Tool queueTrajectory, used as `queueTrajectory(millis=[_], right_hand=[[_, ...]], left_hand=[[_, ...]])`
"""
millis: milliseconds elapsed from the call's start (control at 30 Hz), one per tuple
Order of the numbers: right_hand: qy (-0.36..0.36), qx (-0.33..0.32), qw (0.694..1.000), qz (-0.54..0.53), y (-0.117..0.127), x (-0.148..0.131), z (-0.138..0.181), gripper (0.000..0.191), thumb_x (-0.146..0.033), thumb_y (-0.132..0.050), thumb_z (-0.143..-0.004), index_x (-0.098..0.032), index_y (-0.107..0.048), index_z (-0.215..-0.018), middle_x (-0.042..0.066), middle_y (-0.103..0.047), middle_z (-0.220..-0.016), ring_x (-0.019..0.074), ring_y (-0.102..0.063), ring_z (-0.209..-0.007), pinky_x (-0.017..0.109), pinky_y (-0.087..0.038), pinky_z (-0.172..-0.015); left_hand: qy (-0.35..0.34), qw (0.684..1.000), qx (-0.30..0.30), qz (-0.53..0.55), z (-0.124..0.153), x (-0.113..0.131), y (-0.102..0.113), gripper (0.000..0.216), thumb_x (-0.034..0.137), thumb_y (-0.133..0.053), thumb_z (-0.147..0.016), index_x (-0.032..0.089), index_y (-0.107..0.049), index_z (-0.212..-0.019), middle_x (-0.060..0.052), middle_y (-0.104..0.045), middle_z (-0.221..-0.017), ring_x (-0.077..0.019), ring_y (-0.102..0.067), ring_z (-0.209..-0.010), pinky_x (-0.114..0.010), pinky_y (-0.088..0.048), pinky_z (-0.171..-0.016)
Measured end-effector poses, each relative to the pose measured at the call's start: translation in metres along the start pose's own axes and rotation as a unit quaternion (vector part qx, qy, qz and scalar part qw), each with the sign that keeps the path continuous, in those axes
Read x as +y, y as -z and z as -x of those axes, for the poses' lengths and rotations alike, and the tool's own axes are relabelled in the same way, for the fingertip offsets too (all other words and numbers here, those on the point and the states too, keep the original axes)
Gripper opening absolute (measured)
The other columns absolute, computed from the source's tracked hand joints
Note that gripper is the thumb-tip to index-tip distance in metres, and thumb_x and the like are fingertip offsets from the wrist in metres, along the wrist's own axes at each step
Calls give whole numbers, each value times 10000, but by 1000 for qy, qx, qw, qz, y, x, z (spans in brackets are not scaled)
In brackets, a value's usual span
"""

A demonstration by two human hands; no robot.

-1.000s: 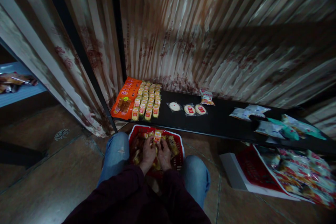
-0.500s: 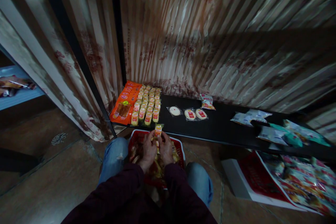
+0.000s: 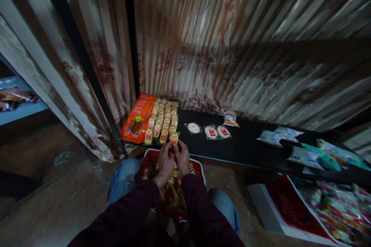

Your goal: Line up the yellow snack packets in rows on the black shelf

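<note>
A small yellow wrapped snack cake (image 3: 174, 138) with a red and white label is pinched between both hands at the shelf's front edge. My left hand (image 3: 166, 162) grips its left side, and my right hand (image 3: 182, 158) grips its right side. Just beyond it, rows of similar wrapped snack cakes (image 3: 164, 121) stand on the black shelf (image 3: 197, 147). Orange snack packets (image 3: 138, 119) lie to the left of those rows. Below my hands, a red basket (image 3: 199, 168) with a white rim holds more wrapped snacks, partly hidden by my forearms.
Three round wrapped cakes (image 3: 210, 132) and a small white-red packet (image 3: 230, 117) lie mid-shelf. Silver and green packets (image 3: 307, 156) are at the right. A second basket (image 3: 290, 200) full of packets sits on the floor. A black post (image 3: 84, 61) rises at the left.
Both hands have moved forward with the snack cake, from above the basket to the shelf edge beside the front row. The view has tilted slightly upward.
</note>
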State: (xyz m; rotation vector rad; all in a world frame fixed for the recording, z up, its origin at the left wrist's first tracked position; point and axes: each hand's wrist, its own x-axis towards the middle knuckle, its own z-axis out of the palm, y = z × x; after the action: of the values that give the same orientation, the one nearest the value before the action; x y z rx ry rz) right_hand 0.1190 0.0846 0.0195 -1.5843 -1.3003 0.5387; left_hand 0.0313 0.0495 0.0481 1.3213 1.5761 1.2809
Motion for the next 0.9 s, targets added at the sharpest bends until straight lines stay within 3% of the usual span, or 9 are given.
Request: queueTrajectory(millis=[400, 900], right_hand=[[-6, 8, 999, 46, -16, 11, -20, 433, -426, -501, -802, -135, -681, -1068, 140, -690, -984, 233, -616, -874, 365, -483, -848], [16, 11, 998, 55, -17, 8, -27, 414, -365, -514, -780, -131, -674, -1081, 130, -664, -970, 223, -584, -839, 368, -485, -828]], left_hand=[[-16, 1000, -6, -7, -12, -6, -5, 614, -32, -439, -693, 213, -626, -1223, -66, -616, -1308, -188, -535, -1249, -380, -385, -1121], [-74, 991, -34, -109, -15, -8, -4, 593, -17, -433, -710, 176, -621, -1238, -89, -589, -1341, -215, -490, -1282, -432, -373, -1129]])
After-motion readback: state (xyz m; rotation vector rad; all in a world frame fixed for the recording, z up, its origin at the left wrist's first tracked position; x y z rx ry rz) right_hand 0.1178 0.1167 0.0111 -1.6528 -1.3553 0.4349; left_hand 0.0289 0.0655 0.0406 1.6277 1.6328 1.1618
